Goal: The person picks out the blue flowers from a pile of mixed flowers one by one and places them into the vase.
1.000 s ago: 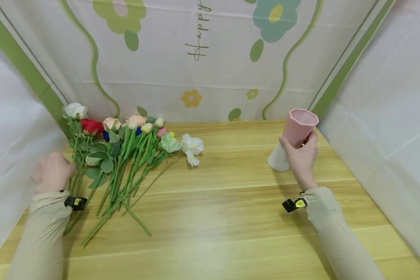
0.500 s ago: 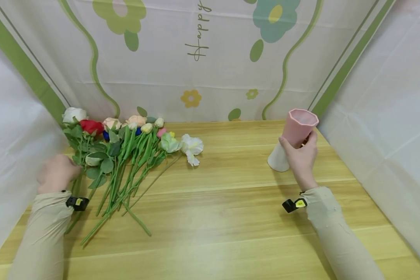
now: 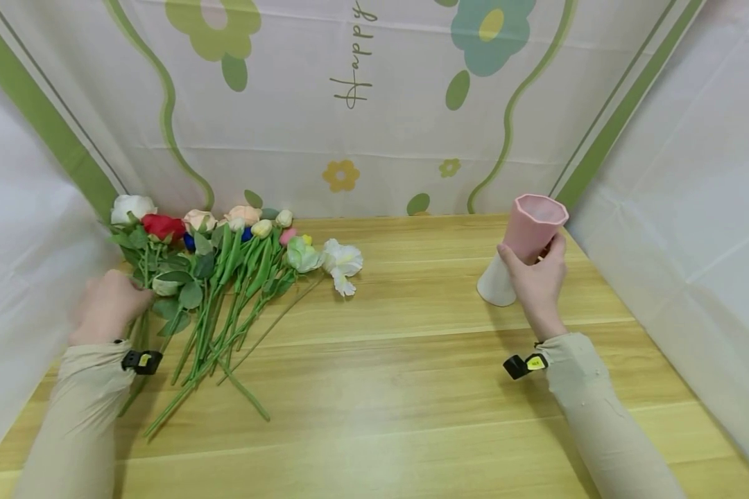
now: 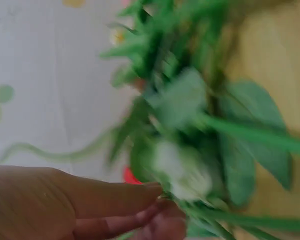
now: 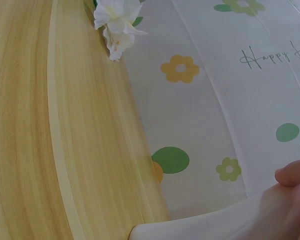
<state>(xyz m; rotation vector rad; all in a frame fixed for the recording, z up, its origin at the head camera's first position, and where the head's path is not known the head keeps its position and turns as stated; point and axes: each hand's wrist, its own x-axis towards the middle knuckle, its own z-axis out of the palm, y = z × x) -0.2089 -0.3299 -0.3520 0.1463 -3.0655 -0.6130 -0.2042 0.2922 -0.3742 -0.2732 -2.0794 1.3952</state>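
At the left of the table, my left hand (image 3: 111,305) pinches thumb and fingers together at the stem of a white rose (image 3: 132,208). In the left wrist view the thumb (image 4: 115,197) meets the fingertips beside a blurred whitish bud (image 4: 182,172); the exact grip is partly hidden. Right beside this hand lie a red rose (image 3: 163,226) and a bunch of green stems (image 3: 215,326). Far right, my right hand (image 3: 539,281) grips a pink-and-white vase (image 3: 527,229) round its middle. The vase leans a little, its mouth facing up. Only its pale side (image 5: 215,227) shows in the right wrist view.
Peach roses (image 3: 243,213), small tulips (image 3: 262,228), a pale green flower (image 3: 303,254) and a white ruffled flower (image 3: 342,262) lie along the bunch. A printed cloth (image 3: 399,138) hangs behind the wooden table (image 3: 374,402), with white sheets on both sides.
My left hand has shifted slightly right, toward the stems. The white rose's head has dropped a little and its leaves have moved. The right hand and vase have stayed still.
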